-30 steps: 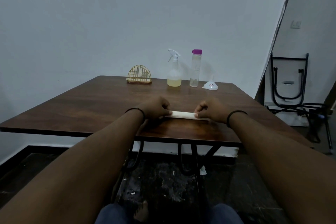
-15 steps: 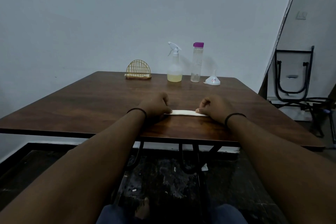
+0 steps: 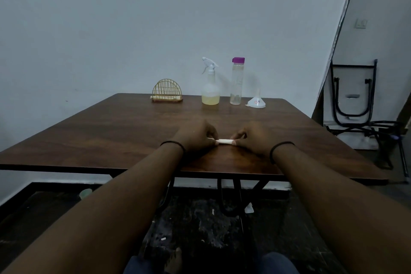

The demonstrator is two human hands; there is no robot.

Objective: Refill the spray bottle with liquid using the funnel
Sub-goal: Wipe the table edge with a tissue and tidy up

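Head view: left hand [image 3: 195,134] and right hand [image 3: 253,137] each pinch an end of a folded white strip [image 3: 224,141] on the tabletop [image 3: 111,131]. Spray bottle [image 3: 210,87], capped bottle [image 3: 237,81], funnel [image 3: 256,102] stand at far edge.

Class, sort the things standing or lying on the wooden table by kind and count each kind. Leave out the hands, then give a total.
Bottles: 2, the spray bottle and the purple-capped bottle
Funnels: 1, the funnel
Wire holders: 1, the gold wire holder
Folded white pieces: 1, the white piece, pinched at its ends by both hands
Total: 5
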